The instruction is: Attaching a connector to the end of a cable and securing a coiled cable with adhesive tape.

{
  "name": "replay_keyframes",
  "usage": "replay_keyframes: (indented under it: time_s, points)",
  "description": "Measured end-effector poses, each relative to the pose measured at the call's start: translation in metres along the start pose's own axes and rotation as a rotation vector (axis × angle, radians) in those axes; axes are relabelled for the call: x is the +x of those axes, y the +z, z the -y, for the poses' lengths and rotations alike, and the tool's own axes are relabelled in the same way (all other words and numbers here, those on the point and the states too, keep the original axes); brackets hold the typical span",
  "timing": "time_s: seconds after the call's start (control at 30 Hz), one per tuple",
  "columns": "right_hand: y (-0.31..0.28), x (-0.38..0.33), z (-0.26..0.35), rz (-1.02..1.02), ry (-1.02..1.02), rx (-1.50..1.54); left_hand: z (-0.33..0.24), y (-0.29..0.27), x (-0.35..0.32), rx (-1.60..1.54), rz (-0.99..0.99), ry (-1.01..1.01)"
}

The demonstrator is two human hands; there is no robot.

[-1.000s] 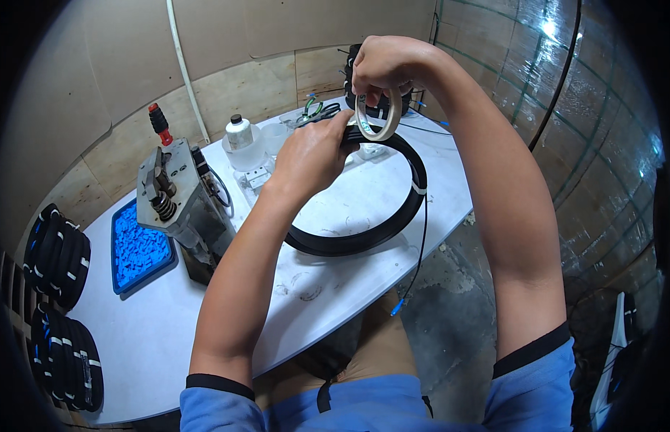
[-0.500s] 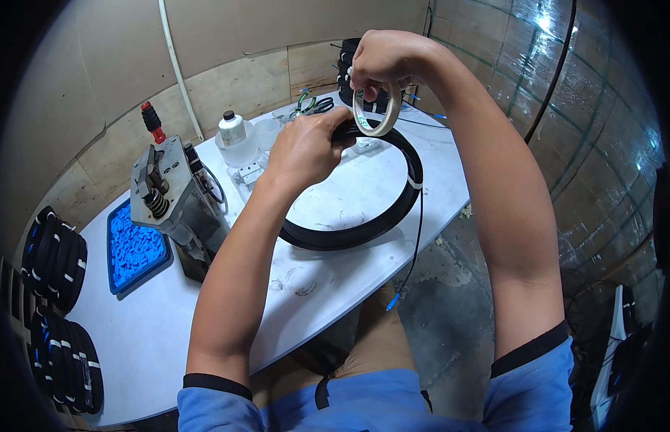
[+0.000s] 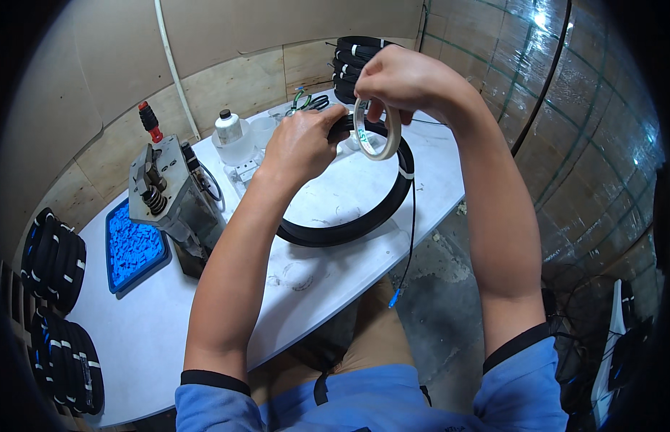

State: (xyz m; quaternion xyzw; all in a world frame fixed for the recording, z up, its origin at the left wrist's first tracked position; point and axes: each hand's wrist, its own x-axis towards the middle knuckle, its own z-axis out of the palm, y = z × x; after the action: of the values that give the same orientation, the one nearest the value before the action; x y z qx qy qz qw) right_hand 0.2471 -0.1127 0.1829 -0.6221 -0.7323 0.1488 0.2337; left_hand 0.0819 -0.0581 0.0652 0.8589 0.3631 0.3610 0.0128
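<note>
A coil of black cable [image 3: 349, 232] is tilted above the white table, and my left hand [image 3: 300, 142] grips its far upper edge with the fingers closed round it. My right hand [image 3: 403, 81] pinches a roll of whitish tape [image 3: 390, 146] just right of the left hand, in front of the coil's far side. Whether a strip of tape runs from the roll to the coil I cannot make out. A white tape band [image 3: 405, 173] wraps the coil's right side. From there a loose cable end hangs past the table edge, tipped with a blue connector [image 3: 394, 299].
A metal hand press [image 3: 178, 194] stands left on the white table [image 3: 169, 345], beside a blue tray [image 3: 137, 286] of small blue parts. Behind are a white bottle [image 3: 228, 128] and pliers [image 3: 317, 103]. Finished black coils [image 3: 55, 263] are stacked left and at the back [image 3: 347, 68].
My right hand has moved down and slightly nearer with the tape roll, its wrist turning. The left hand stays on the coil, which has shifted slightly left.
</note>
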Motion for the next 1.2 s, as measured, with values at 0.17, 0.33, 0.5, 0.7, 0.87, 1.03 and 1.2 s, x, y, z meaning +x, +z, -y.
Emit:
replay_keyframes:
  time_s: [0.17, 0.33, 0.5, 0.7, 0.87, 1.03, 1.2]
  points:
    - [0.023, -0.031, -0.015, -0.107, -0.083, 0.282, -0.002, -0.001, -0.002, -0.007, -0.020, 0.017]
    - [0.063, -0.048, -0.028, -0.230, -0.045, 0.502, 0.005, 0.002, -0.004, -0.039, -0.035, 0.030]
    - [0.096, -0.054, -0.041, -0.430, -0.066, 0.666, 0.006, 0.003, -0.003, -0.062, -0.041, 0.025]
    - [0.119, -0.059, -0.048, -0.410, 0.022, 0.757, 0.011, 0.003, -0.006, -0.046, -0.074, 0.070]
    - [0.126, -0.058, -0.051, -0.367, 0.024, 0.756, 0.011, 0.000, -0.009, 0.041, -0.076, 0.110]
    - [0.153, -0.043, -0.068, -0.323, 0.045, 0.794, 0.010, 0.002, -0.009, 0.057, -0.084, 0.117]
    - [0.169, -0.038, -0.064, -0.292, 0.017, 0.964, 0.014, 0.000, -0.013, 0.058, -0.107, 0.129]
